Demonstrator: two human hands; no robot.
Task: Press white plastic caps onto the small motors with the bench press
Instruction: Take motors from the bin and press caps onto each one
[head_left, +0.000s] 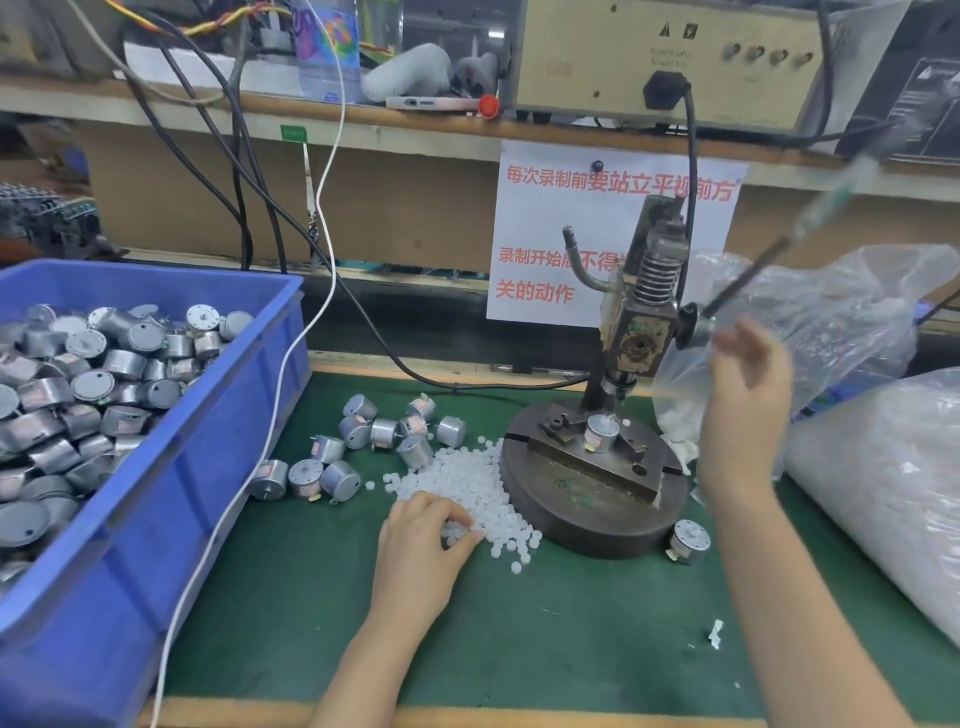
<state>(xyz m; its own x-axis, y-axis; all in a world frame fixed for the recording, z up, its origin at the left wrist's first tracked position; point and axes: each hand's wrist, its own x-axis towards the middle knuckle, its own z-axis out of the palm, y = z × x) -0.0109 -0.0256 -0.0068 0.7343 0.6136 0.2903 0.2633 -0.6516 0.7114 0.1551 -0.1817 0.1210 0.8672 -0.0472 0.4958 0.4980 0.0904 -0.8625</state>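
Head view, left hand pinching white caps, right hand blurred, fingers loose, beside bench press.

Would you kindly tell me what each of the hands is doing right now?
Left hand: fingers curled, pinching white caps.
Right hand: open, blurred, holding nothing, beside the press.

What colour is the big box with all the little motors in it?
The box is blue, and you see it best in the head view, on the left.
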